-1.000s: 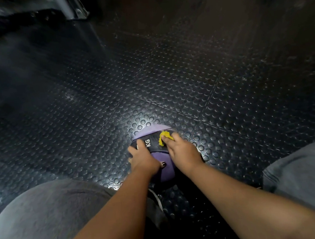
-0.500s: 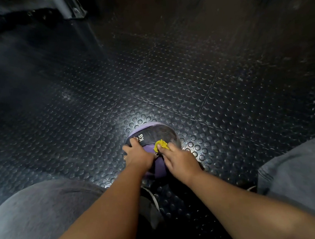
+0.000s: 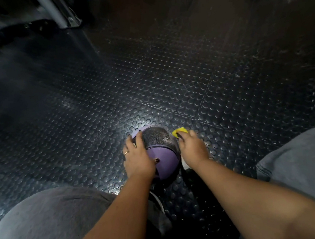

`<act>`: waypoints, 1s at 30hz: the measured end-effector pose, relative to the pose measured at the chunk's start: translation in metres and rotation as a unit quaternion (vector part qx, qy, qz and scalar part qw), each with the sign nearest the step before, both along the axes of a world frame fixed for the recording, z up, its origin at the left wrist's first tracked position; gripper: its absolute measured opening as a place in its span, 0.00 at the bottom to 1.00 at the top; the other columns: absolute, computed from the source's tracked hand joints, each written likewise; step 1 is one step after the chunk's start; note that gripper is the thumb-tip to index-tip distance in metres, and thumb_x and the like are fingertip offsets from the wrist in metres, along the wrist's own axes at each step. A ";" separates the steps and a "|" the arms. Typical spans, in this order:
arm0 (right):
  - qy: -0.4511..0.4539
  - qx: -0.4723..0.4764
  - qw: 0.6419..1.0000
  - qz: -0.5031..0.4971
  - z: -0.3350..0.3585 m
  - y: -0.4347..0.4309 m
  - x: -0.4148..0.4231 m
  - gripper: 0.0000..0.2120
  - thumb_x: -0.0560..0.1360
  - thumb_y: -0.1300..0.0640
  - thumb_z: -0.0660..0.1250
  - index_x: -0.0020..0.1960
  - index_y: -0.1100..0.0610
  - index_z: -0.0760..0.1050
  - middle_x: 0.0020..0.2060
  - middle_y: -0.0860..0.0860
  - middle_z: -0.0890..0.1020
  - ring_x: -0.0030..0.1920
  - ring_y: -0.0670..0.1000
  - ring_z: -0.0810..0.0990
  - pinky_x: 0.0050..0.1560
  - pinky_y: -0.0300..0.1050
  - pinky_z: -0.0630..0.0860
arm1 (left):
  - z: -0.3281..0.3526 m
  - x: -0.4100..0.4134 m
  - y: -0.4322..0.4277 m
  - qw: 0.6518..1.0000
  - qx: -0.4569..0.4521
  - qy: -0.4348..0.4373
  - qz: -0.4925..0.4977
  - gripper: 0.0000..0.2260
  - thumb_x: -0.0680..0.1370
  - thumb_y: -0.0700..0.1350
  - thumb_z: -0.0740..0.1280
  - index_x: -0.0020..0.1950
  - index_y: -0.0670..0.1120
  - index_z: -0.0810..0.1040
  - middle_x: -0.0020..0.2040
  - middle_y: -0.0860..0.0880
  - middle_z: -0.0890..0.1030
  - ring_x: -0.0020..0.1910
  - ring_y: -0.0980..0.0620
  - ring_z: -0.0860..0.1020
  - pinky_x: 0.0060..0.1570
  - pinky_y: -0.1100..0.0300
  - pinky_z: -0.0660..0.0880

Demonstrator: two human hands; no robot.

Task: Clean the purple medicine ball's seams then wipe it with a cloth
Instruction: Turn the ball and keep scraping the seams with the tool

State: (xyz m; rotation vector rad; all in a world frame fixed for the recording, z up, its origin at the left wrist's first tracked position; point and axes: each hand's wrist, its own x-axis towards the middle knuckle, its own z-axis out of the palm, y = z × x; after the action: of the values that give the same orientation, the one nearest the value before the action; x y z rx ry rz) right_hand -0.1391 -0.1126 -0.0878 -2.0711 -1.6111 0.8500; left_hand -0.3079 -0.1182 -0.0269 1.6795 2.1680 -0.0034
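The purple and black medicine ball (image 3: 162, 156) rests on the studded floor between my knees. My left hand (image 3: 137, 156) lies spread over its left side, gripping it, a ring on one finger. My right hand (image 3: 192, 148) is off the ball's right side, closed on a small yellow scrubbing piece (image 3: 180, 131) that sticks out past my fingers, just beside the ball. A bit of white cloth (image 3: 185, 164) shows under my right wrist on the floor.
Black studded rubber floor (image 3: 187, 79) stretches all around. My grey-trousered knees (image 3: 48, 222) frame the bottom left and right. A metal equipment leg (image 3: 54, 12) stands at the far upper left. A shoe tip (image 3: 157, 198) shows below the ball.
The ball has been turned so more purple panel faces me. My right hand with the yellow piece moved off the ball's top to its right side. My left hand slid further over the ball.
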 end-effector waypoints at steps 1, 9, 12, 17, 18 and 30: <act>0.013 0.015 0.999 0.032 0.002 0.001 -0.007 0.18 0.82 0.53 0.56 0.71 0.49 0.69 0.64 0.53 0.70 0.52 0.56 0.76 0.46 0.41 0.70 | -0.001 0.000 0.000 1.000 -0.003 0.004 -0.025 0.47 0.70 0.49 0.79 0.80 0.53 0.53 0.78 0.46 0.54 0.74 0.39 0.60 0.67 0.40 0.70; 0.025 0.057 0.989 0.136 -0.015 -0.005 -0.024 0.18 0.82 0.50 0.57 0.71 0.42 0.67 0.62 0.45 0.71 0.47 0.55 0.78 0.46 0.45 0.76 | -0.002 -0.003 0.008 0.999 -0.050 0.004 0.016 0.40 0.69 0.48 0.80 0.74 0.40 0.62 0.71 0.41 0.64 0.71 0.38 0.64 0.71 0.47 0.64; 0.014 0.039 0.992 0.115 -0.015 -0.006 -0.015 0.18 0.83 0.50 0.55 0.72 0.44 0.67 0.57 0.44 0.71 0.44 0.53 0.77 0.42 0.44 0.74 | 0.000 0.000 0.010 0.999 -0.050 0.015 0.009 0.36 0.71 0.46 0.78 0.72 0.40 0.64 0.69 0.41 0.66 0.70 0.38 0.65 0.69 0.48 0.66; -0.003 -0.038 0.993 0.112 -0.031 -0.006 0.005 0.17 0.82 0.51 0.55 0.70 0.49 0.70 0.62 0.48 0.74 0.51 0.56 0.78 0.49 0.46 0.75 | 0.002 0.003 0.012 0.998 -0.056 0.023 0.006 0.33 0.74 0.44 0.76 0.73 0.40 0.63 0.69 0.41 0.66 0.69 0.39 0.65 0.70 0.48 0.66; -0.032 -0.093 0.988 0.120 -0.038 -0.012 0.013 0.16 0.82 0.51 0.55 0.68 0.50 0.71 0.65 0.52 0.74 0.55 0.58 0.77 0.51 0.46 0.74 | 0.002 0.003 0.012 0.998 -0.061 0.023 0.008 0.34 0.73 0.44 0.77 0.73 0.40 0.63 0.69 0.42 0.66 0.70 0.39 0.65 0.70 0.48 0.66; 0.104 -0.047 0.993 -0.042 -0.003 0.003 -0.025 0.15 0.81 0.59 0.58 0.64 0.60 0.76 0.59 0.58 0.76 0.54 0.58 0.77 0.51 0.41 0.70 | 0.003 0.007 0.005 0.997 -0.054 0.037 -0.027 0.39 0.70 0.54 0.78 0.73 0.41 0.62 0.69 0.42 0.65 0.70 0.39 0.64 0.70 0.48 0.64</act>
State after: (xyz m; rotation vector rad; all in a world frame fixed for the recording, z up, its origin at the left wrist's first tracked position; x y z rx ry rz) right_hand -0.1644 -0.1097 -0.0905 -2.0212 -1.3891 1.0912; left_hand -0.3005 -0.1130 -0.0238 1.7014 2.1335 -0.1982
